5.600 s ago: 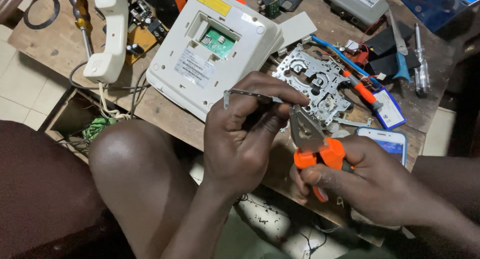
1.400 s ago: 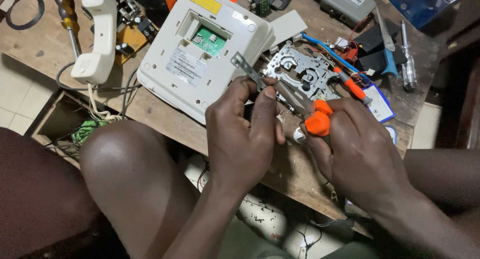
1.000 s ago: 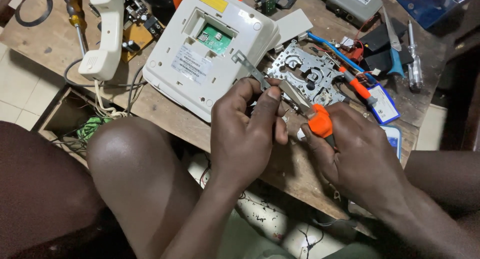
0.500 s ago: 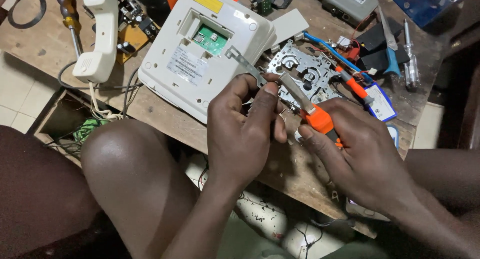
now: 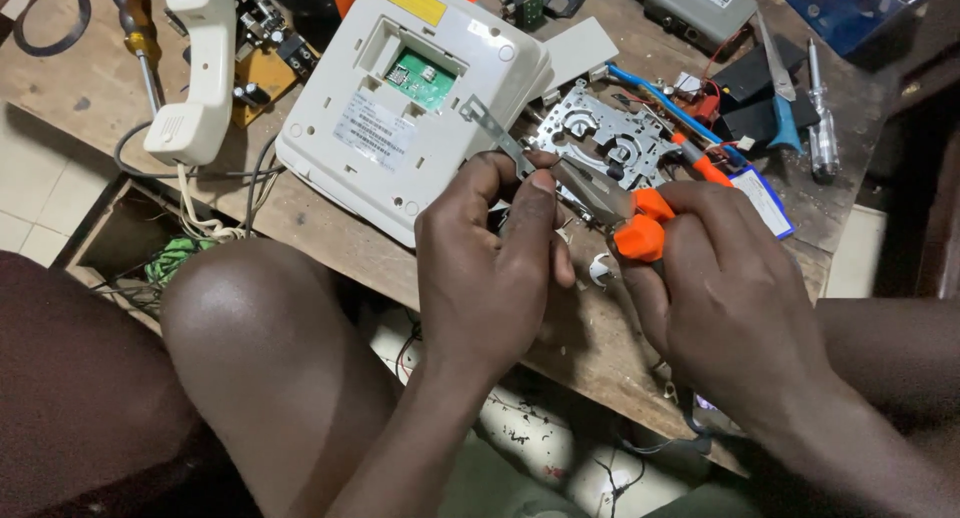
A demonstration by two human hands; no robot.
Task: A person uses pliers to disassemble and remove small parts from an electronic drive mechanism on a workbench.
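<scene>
Left hand [image 5: 490, 278] closed, thumb and fingertips [image 5: 540, 183] pinching the near end of a thin metal strip [image 5: 492, 133]. Long axis running up and left from the pinch, far end over the upturned white phone base [image 5: 400, 108]. Pliers [image 5: 605, 203] meeting the strip just right of the pinch, jaws seemingly closed on it. Right hand [image 5: 730, 298] wrapped tight round the orange handles.

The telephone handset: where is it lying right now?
In the head view the white handset lies at the upper left on the wooden table, left of the upturned white phone base and right of a yellow-handled screwdriver.
</scene>
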